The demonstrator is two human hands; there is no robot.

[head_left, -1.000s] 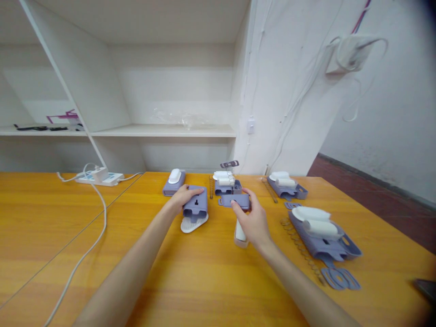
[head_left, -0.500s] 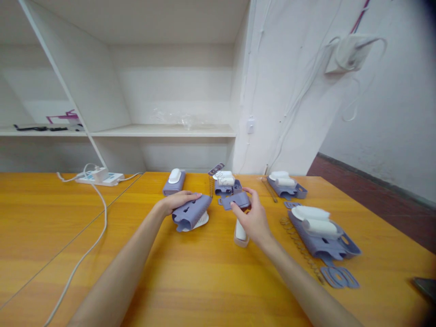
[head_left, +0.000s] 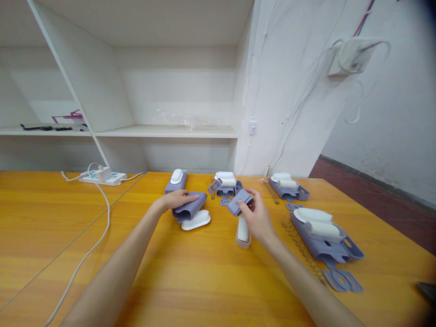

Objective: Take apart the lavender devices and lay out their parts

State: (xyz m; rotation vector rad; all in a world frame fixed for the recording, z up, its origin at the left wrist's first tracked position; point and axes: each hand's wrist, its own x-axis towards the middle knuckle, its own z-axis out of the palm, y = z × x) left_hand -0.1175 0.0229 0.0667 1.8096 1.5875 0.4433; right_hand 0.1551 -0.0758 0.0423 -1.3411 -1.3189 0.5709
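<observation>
My left hand [head_left: 173, 200] grips a purple plastic housing [head_left: 191, 206], tipped on its side above a white oval brush piece [head_left: 195, 220] lying on the wooden table [head_left: 190, 277]. My right hand [head_left: 258, 217] pinches a smaller purple plate [head_left: 240, 201] between thumb and fingers. Just below that hand a white-and-beige roller part [head_left: 243, 232] rests on the table.
More purple-and-white assemblies lie behind and to the right: one [head_left: 176, 180], another [head_left: 225, 185], a third [head_left: 288, 186] and a large one [head_left: 323, 231]. Metal springs [head_left: 302, 247] and flat purple tabs [head_left: 342, 280] sit at right. A white power strip [head_left: 102, 176] and cable [head_left: 91, 245] run at left.
My left hand has rolled the purple housing from flat to on its side. My right hand has tilted the small purple plate and drawn it slightly nearer.
</observation>
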